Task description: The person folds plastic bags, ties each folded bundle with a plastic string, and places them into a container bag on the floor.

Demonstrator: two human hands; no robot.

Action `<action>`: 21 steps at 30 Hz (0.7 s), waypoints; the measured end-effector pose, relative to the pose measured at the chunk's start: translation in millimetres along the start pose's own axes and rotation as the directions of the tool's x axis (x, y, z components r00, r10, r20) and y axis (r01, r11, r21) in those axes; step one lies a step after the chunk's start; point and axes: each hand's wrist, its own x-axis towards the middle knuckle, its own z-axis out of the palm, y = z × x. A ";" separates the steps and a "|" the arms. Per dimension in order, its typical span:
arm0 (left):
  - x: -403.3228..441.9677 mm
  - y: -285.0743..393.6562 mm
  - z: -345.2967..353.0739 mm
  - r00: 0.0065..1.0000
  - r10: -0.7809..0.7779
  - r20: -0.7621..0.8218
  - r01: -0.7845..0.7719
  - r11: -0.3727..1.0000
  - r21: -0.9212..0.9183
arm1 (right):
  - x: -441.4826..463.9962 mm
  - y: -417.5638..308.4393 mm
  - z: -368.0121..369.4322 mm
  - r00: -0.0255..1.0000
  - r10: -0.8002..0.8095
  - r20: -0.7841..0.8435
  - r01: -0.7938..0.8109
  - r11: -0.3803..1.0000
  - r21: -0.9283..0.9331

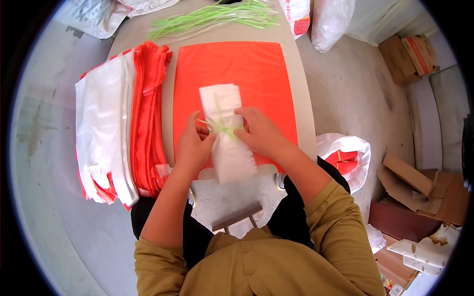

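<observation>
A folded white plastic bundle [229, 155] lies over the red sheet [266, 69], its near end reaching past the table's front edge. A thin green tie [224, 129] goes around its middle. At the left side of the bundle my left hand [193, 143] has its fingers closed on the green tie. My right hand [261, 130] is at the right side, thumb and index finger bent in at the tie and the bundle's edge; whether they grip the tie is not clear.
A thick stack of red and white bags [106, 118] lies at the table's left. Green ties [212, 20] lie at the far end. A white sack [363, 158] with red contents stands on the floor to the right, near cardboard boxes [410, 185].
</observation>
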 end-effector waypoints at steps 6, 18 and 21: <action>-0.7 -4.0 7.1 0.997 -0.015 -0.071 -0.004 0.966 -0.260 | 6.7 8.4 12.4 1.000 -0.010 0.003 0.009 0.994 0.112; -2.8 6.8 6.3 0.996 -0.087 0.014 0.059 0.539 -0.840 | 8.5 -17.2 14.9 0.987 0.163 0.017 -0.134 0.741 0.658; 7.3 -7.6 6.2 0.994 -0.095 0.062 0.104 0.544 -0.833 | 10.3 -8.8 16.8 0.984 0.118 -0.130 -0.050 0.898 0.437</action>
